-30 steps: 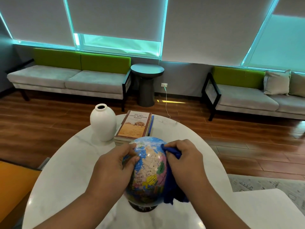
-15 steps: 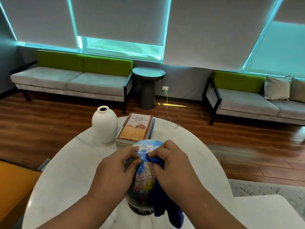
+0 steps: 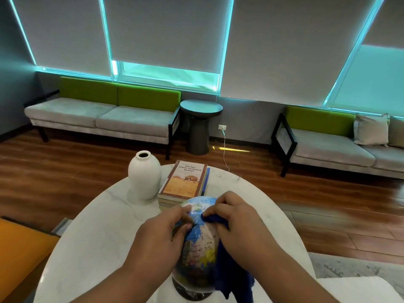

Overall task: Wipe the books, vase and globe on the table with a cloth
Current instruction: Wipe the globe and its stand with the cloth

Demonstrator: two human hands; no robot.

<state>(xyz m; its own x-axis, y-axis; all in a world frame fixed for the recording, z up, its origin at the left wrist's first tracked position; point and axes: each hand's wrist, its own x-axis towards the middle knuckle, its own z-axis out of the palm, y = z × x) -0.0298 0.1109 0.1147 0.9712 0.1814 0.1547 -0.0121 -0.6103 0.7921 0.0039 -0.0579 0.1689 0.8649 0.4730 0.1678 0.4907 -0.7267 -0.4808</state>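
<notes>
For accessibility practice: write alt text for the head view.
Right hand grips a dark blue cloth against a multicoloured globe, left hand steadying it, on a white marble table with a white ceramic vase and stacked books.

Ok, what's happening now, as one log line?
step: globe wipe | left hand: holds globe | right hand: grips blue cloth on globe | vase, books: behind globe

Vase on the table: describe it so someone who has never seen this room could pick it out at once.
Start at the round white marble table in the foreground. On its far left side, left of the stack of books and beyond the globe with a blue cloth on it, stands the vase. It is the only matte-white piece: egg-shaped, upright, with a small open mouth.
</notes>
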